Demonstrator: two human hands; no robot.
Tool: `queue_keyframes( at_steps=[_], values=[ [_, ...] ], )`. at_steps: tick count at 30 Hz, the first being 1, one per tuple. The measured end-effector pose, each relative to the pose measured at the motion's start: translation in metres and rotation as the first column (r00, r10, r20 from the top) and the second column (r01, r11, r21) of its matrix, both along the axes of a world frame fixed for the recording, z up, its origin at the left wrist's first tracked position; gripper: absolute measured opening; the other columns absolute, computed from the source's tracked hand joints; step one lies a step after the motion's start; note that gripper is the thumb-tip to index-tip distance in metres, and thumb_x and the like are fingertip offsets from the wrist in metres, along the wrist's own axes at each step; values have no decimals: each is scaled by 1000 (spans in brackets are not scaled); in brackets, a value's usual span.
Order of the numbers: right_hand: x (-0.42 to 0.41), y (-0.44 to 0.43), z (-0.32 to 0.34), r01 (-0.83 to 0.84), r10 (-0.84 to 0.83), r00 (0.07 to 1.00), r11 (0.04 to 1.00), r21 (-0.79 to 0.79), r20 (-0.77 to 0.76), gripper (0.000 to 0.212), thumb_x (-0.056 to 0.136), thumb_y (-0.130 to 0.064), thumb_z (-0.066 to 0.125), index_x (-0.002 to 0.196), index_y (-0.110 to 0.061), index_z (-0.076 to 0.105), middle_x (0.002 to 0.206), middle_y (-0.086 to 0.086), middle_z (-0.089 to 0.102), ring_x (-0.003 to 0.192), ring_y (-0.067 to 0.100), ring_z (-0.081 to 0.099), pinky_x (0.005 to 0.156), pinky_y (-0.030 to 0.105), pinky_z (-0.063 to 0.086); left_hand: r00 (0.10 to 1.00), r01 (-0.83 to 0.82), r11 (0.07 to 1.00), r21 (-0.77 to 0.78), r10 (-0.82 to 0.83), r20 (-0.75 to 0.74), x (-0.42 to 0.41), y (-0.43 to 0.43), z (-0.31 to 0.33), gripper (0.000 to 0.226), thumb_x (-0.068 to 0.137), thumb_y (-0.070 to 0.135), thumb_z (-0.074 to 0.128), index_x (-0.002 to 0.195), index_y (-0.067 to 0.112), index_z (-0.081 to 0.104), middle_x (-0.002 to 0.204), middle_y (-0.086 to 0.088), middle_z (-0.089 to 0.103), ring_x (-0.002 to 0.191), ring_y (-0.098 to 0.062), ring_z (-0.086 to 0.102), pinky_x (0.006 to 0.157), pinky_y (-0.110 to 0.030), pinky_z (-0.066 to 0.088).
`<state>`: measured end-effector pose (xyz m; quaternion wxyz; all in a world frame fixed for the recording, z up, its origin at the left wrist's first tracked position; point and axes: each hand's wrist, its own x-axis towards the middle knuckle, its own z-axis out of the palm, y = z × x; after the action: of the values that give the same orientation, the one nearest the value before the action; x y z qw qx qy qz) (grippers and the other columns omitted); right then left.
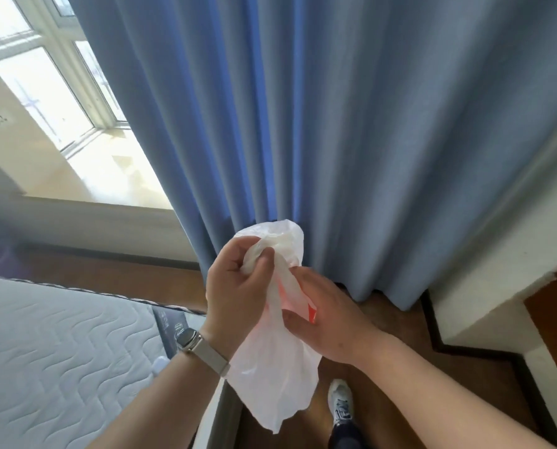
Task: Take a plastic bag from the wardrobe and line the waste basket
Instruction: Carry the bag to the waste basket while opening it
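A thin white plastic bag (274, 367) with a red-orange print hangs crumpled between both hands, in front of a blue curtain. My left hand (235, 286), with a watch on its wrist, pinches the bunched upper part of the bag. My right hand (322, 319) grips the bag lower down, fingers wrapped round its middle. The bag's lower end dangles free below the hands. No waste basket and no wardrobe are in view.
A blue curtain (335, 124) fills the middle, a window (44, 92) and sill are at left. A white quilted mattress (60, 351) lies at lower left. A white wall ledge (497, 254) stands at right. A wooden floor (465, 367) and my shoe (340, 400) show below.
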<state>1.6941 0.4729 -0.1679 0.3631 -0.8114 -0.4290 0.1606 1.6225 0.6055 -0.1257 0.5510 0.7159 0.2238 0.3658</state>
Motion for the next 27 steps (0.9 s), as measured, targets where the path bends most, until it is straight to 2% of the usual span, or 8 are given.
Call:
queue_keyframes(
  at_steps=[5,10,11,15,18,22,25,27],
  values=[
    [92,25,7,-101,101,995,995,7,-5,50,88,-58,56,131,-47,35,126,-29,46,116,1,47,95,39,50,992,-121,989,85,124,-36,81,12,8,32,85,3,67,76,33,62,70,21,64,66,3,58,64,-9,45],
    [168,42,13,-204,203,979,977,65,20,55,89,-44,65,137,-33,40,131,-16,50,117,1,43,93,4,35,980,-189,971,148,195,-30,148,22,13,21,85,7,68,80,27,64,72,16,65,66,-1,59,63,-11,46],
    [180,47,13,-217,216,976,974,65,21,57,88,-44,65,137,-32,40,131,-14,50,117,2,44,93,4,35,978,-201,967,156,207,-26,158,24,14,16,85,10,68,81,25,64,73,13,65,66,-2,59,63,-12,47],
    [211,73,11,-279,278,960,957,78,22,60,85,-45,67,137,-28,42,133,-12,51,122,7,47,103,28,42,961,-266,950,162,275,-35,179,43,12,6,81,19,64,85,24,65,77,12,66,69,-5,61,65,-17,50],
    [226,98,10,-348,346,937,935,71,42,58,86,-45,67,136,-29,43,131,-11,52,118,7,46,100,22,40,935,-345,923,173,354,-27,189,63,13,11,79,20,64,81,30,63,74,18,66,67,-2,59,64,-13,46],
    [238,141,9,-409,405,912,911,61,68,62,86,-43,69,140,-27,42,137,-6,50,120,6,40,102,20,34,903,-424,889,175,429,12,192,101,10,7,77,33,62,82,30,64,75,15,66,67,-4,58,64,-14,46],
    [243,179,10,-447,442,893,893,46,89,63,86,-37,70,141,-21,43,138,-1,51,120,6,36,96,-2,18,884,-466,868,169,464,57,194,136,10,6,78,33,60,83,33,63,75,20,65,69,-1,59,65,-10,45],
    [246,210,11,-473,468,878,881,24,104,64,86,-39,69,142,-24,41,140,-4,48,123,7,36,96,-1,15,870,-493,857,152,485,88,195,163,11,6,79,29,61,82,34,63,75,21,66,70,-1,59,66,-9,44]
  ],
)
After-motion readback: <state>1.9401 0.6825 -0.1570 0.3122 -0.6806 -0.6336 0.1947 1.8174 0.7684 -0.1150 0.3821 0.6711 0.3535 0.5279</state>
